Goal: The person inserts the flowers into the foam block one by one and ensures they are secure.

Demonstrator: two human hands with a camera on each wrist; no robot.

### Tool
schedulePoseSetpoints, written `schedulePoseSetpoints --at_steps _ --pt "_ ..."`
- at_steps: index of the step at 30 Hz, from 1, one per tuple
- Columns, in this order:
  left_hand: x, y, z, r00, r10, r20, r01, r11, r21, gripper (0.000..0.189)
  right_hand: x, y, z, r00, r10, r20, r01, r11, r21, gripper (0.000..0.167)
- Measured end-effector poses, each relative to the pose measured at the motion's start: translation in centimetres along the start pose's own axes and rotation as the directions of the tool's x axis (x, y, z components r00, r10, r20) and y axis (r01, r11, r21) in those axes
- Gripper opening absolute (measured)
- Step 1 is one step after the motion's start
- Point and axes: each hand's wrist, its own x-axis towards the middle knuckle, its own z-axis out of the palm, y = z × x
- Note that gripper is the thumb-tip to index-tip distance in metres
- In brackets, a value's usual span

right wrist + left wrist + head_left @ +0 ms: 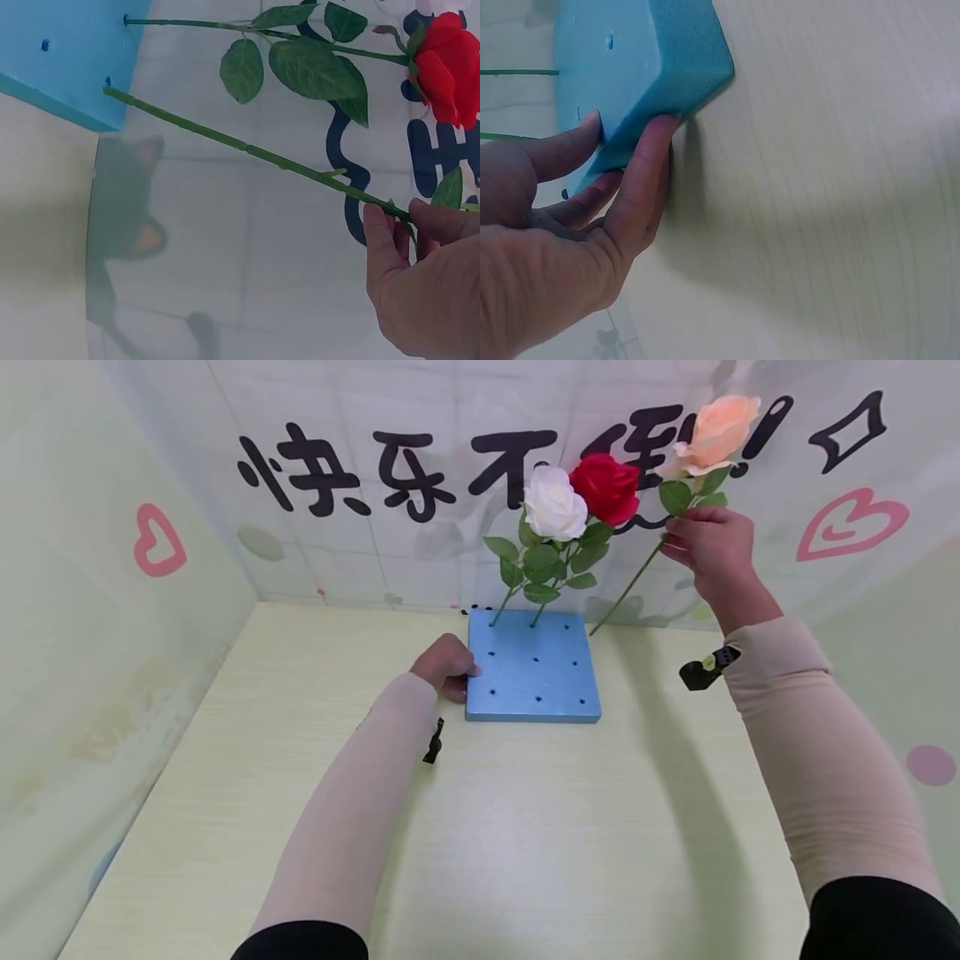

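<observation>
A blue foam block (517,681) with rows of small holes lies flat on the table. My left hand (447,667) holds its left edge; in the left wrist view the thumb rests on the top face and the fingers (649,172) lie along the side. My right hand (716,547) pinches the green stem (247,148) of a peach rose (720,433) just below its leaves. The stem slants down left, its lower tip near the block's back right corner hole. A white rose (555,503) and a red rose (604,489) stand in back-row holes.
The pale wooden table (300,760) meets a wall covering (420,560) with black lettering and pink hearts right behind the block. A similar covering hangs at the left side. Black wrist cameras (708,668) are strapped to both sleeves.
</observation>
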Motion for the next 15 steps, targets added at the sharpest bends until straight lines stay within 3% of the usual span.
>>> schedulePoseSetpoints --at_steps 15 --pt "0.0 0.1 0.0 1.0 -0.007 0.003 0.007 1.0 0.003 0.015 0.5 1.6 2.5 0.998 -0.03 -0.057 0.025 0.996 -0.083 0.009"
